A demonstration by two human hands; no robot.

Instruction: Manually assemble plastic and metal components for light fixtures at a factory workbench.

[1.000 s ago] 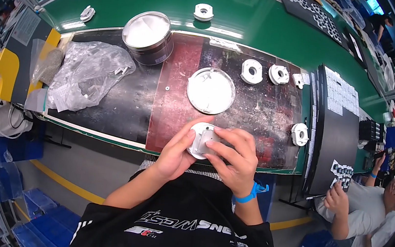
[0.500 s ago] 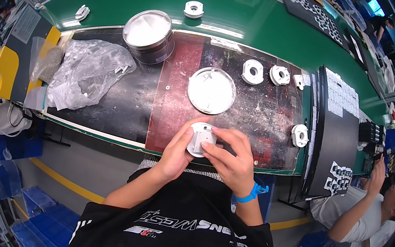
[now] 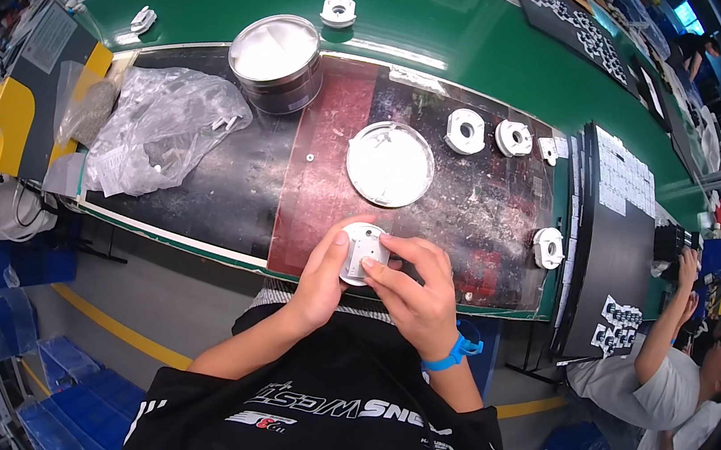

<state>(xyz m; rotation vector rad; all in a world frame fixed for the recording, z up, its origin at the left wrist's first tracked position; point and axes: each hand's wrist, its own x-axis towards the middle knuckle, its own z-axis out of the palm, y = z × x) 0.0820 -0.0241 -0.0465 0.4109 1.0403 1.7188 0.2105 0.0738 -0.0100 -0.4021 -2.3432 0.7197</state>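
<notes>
Left-hand fingers (image 3: 337, 245) are grasping a white disc (image 3: 359, 248) by its left side, and right-hand fingers (image 3: 401, 248) are gripping its right side, thumb tip pressing on the face. Left hand (image 3: 316, 281) and right hand (image 3: 422, 306) are both holding it near the table's (image 3: 232, 173) near edge, in front of the chest; dark holes are showing in its face. Fingers behind it are hiding from view. A blue wristband (image 3: 455, 351) is circling the right wrist. Just beyond the disc, a round dish (image 3: 402, 181) is lying flat, with a tiny ring (image 3: 310, 158) sitting to its left. White fittings (image 3: 465, 132) are standing to the right of the dish, more on the green surface (image 3: 430, 22) behind. A tub (image 3: 285, 94) is standing back left, a clear bag (image 3: 169, 134) slumping beside it. Far right, a black board (image 3: 613, 256) is carrying white pieces (image 3: 623, 172); a co-worker (image 3: 674, 380) is reaching beyond it.
</notes>
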